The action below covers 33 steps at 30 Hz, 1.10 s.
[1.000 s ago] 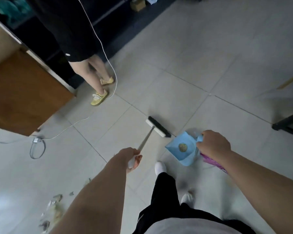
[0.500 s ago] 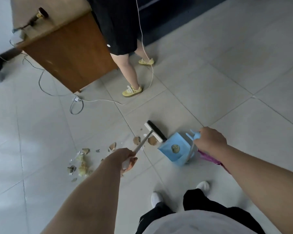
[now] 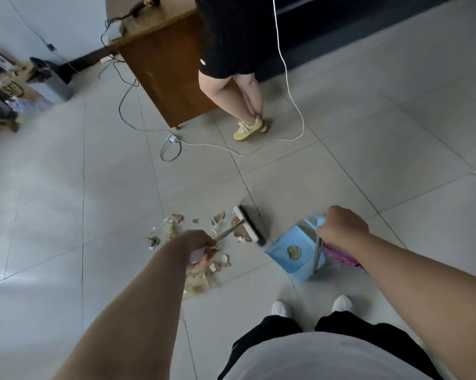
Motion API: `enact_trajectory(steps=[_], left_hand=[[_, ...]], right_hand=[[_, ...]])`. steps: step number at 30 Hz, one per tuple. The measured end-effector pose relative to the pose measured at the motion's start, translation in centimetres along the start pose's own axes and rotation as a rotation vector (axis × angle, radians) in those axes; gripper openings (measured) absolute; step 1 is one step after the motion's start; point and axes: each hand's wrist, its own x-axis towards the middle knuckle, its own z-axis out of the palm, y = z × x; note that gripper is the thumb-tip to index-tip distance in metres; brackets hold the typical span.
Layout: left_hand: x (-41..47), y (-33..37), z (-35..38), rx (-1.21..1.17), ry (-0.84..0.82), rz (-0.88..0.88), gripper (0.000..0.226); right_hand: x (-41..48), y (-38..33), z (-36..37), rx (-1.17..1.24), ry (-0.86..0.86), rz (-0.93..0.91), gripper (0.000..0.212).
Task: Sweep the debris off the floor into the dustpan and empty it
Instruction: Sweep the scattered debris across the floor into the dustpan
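Your feet: two white shoes (image 3: 310,307) on the pale tiled floor (image 3: 66,187), nearest to you, below both arms.
Left hand: your left hand (image 3: 197,249) is clenched round the white end of the broom's handle; the fingers wrap it fully.
Right hand: your right hand (image 3: 341,226) grips the top of the dustpan's upright handle, fingers closed on it; something pink (image 3: 341,256) shows under your wrist, too hidden to name.
Dustpan: the blue dustpan (image 3: 294,253) sits on the floor just right of the broom head, mouth towards it, with one round brownish piece inside.
Broom: the broom (image 3: 249,226) has its head down on the tiles, touching the right edge of the debris.
Debris: the debris (image 3: 201,242), brown and white scraps, lies scattered left of the broom head and under your left hand, none touching the dustpan.
Cords: a white cable (image 3: 291,105) and a grey cord (image 3: 171,146) lie across the tiles beyond the debris.
Bystander: a person's legs in yellow shoes (image 3: 249,128) stand further off, beside a brown wooden cabinet (image 3: 171,69).
Far left: boxes and clutter (image 3: 14,86) against the wall.
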Motion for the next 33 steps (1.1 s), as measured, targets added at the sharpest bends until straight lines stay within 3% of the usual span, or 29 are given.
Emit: enact_trajectory(steps=[6, 13, 18, 20, 22, 24, 26, 33], left_hand=[[-1.7, 4.4, 3.9, -0.016, -0.016, 0.174, 0.017], [0.1, 8.7, 12.5, -0.229, -0.158, 0.159, 0.014], [2.3, 9.6, 16.4, -0.197, -0.103, 0.155, 0.009], [3.1, 9.2, 16.0, -0.138, -0.061, 0.149, 0.015], [3.7, 8.6, 14.8, -0.203, -0.029, 0.08, 0.002], [4.5, 7.7, 12.8, -0.232, -0.019, 0.056, 0.012], [4.4, 6.6, 10.4, -0.205, 0.001, 0.034, 0.008], [4.4, -1.4, 2.5, -0.294, 0.004, -0.062, 0.012]], right_hand=[[1.1, 0.1, -0.1, 0.038, 0.021, -0.032, 0.017], [4.1, 3.1, -0.5, 0.045, -0.027, -0.059, 0.026], [5.8, 4.4, -0.8, 0.037, -0.041, -0.066, 0.022], [6.1, 4.5, -1.0, 0.033, -0.043, -0.078, 0.016], [6.2, 4.3, -1.1, 0.018, -0.034, -0.089, 0.011], [6.2, 3.9, -0.9, 0.011, -0.025, -0.093, 0.011], [5.9, 3.3, -0.5, 0.015, -0.02, -0.097, 0.013], [1.6, -0.6, 2.9, -0.003, 0.012, -0.097, 0.007]])
